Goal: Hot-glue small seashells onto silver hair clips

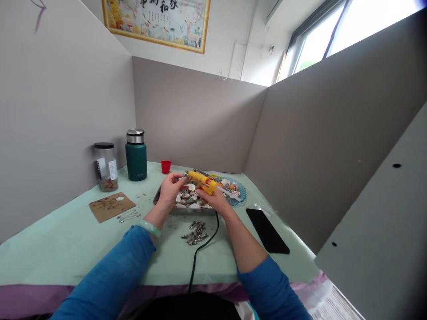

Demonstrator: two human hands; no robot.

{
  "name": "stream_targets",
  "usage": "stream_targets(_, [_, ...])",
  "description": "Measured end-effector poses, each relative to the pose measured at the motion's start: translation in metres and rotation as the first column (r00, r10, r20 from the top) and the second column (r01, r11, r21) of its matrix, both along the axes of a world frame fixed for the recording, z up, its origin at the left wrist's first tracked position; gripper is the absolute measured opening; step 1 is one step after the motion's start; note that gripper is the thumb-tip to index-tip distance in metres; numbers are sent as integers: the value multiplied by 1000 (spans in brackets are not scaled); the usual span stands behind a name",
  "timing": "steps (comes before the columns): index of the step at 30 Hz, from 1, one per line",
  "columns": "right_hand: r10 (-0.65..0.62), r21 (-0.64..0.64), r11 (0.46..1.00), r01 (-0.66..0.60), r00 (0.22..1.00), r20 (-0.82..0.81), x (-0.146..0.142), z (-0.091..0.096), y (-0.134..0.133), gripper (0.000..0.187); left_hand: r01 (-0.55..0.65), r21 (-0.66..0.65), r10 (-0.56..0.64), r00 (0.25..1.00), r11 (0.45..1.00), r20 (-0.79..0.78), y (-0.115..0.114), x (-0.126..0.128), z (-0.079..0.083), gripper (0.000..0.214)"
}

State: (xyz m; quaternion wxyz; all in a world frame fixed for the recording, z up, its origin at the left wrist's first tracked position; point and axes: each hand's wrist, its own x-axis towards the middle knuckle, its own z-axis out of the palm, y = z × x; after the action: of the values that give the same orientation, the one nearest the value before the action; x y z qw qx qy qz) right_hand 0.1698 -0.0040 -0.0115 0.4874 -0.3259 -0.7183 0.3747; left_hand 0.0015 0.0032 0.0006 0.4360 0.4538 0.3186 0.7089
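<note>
In my right hand (215,199) is a yellow hot glue gun (203,181), its nozzle pointing left and a pale glue stick (230,194) sticking out of its back end. My left hand (171,189) has thumb and fingertips pinched together close to the nozzle; the small thing between them is too small to name. Both hands are above a metal tray (187,211) of seashells (191,200). Nearer to me, a pile of small metal clips (195,233) lies on the green cloth, beside the gun's black cord (203,246).
Behind the tray's right side stands a blue glass plate (243,195) of shells. A black phone (267,231) lies to the right. Leftward are a cardboard piece (108,208), safety pins (129,216), a clear jar (106,171), a green flask (136,160) and a red cup (166,167). Grey partitions (196,115) enclose the table.
</note>
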Motion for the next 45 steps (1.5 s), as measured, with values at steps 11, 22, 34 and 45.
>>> stream_targets(11, [-13, 54, 998, 10, 999, 49, 3, -3, 4, 31, 51, -7, -50, 999, 999, 17, -3, -1, 3, 38])
stream_targets(22, [-65, 68, 996, 58, 992, 105, 4, -2, 2, 33, 35, -22, -34, 998, 999, 53, 0, -3, 2, 39])
stream_targets(34, [-166, 187, 974, 129, 967, 194, 5, 2, 0, 28, 16, -7, -15, 997, 1000, 73, 3, -2, 0, 39])
stream_targets(45, [-168, 147, 979, 140, 963, 209, 7, -3, 3, 36, -26, -13, 26, 999, 1000, 48, 2, -2, 2, 38])
